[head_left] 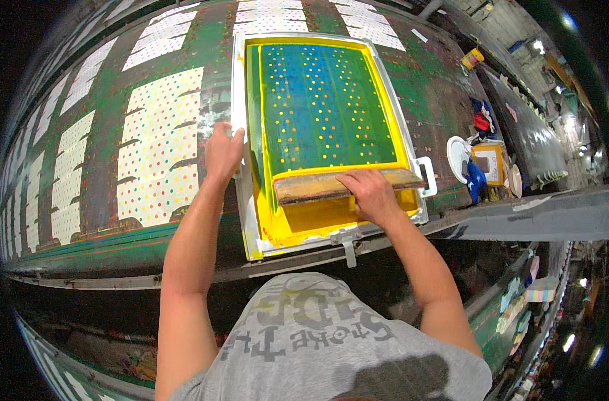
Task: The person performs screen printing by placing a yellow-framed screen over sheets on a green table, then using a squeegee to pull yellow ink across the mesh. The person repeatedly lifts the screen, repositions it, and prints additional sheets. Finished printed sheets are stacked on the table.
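Observation:
A screen printing frame [239, 87] with a pale metal rim lies in front of me. Its green and blue mesh [318, 100] carries rows of small dots. Yellow ink [297, 224] lines the inner edges and pools at the near end. Across the near part of the mesh lies a wooden squeegee [311, 188], tilted slightly, with yellow ink along its far side. My right hand [370, 194] is closed over the squeegee's bar, right of its middle. At the frame's left rail is my left hand [223, 152], its fingers curled against the edge and partly hidden.
Dotted white printed sheets [161, 144] lie in rows on the long green table [217, 264], left of and beyond the frame. A white handle [426, 176] juts from the frame's right side. Further right are a white lid [459, 159], blue cloth [476, 182] and an orange-yellow container [489, 166].

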Available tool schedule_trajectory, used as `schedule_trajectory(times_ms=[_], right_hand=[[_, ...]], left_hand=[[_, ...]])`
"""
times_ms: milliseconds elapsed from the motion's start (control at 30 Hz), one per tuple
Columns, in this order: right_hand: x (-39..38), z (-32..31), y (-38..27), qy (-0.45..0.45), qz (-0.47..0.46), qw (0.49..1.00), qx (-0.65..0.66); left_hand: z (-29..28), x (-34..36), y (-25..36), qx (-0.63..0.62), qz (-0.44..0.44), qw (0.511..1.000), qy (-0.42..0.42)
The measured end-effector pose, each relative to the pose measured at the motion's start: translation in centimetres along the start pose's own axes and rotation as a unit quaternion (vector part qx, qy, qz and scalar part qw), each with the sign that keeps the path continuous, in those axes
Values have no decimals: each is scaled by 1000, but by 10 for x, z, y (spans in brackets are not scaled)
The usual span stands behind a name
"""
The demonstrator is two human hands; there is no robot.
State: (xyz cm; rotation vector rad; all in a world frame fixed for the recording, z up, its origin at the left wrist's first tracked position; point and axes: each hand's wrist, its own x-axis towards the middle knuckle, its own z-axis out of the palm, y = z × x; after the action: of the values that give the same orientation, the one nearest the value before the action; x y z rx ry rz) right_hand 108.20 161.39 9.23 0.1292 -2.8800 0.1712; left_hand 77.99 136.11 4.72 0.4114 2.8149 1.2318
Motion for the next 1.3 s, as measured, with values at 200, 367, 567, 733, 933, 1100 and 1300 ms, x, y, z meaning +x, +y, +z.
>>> schedule_trajectory(times_ms=[200,367,567,733,933,1100,1300], right_hand=[[92,18,66,22,-26,999,-15],[181,42,136,10,-33,999,-32],[291,71,212,15,-37,997,-61],[359,80,248,-5,-2,998,-64],[422,65,284,-89,50,993,-51],[428,71,304,-59,53,995,-57],[429,53,308,-132,26,991,-2]], left_hand=[[-4,-3,7,17,-22,1000,-1],[-3,-4,13,13,-29,999,6],[0,-6,15,-2,-38,999,14],[-2,-8,23,9,-56,998,10],[-3,-8,25,-2,-72,997,5],[-1,-8,25,-19,-67,997,15],[0,-6,27,0,-88,996,11]])
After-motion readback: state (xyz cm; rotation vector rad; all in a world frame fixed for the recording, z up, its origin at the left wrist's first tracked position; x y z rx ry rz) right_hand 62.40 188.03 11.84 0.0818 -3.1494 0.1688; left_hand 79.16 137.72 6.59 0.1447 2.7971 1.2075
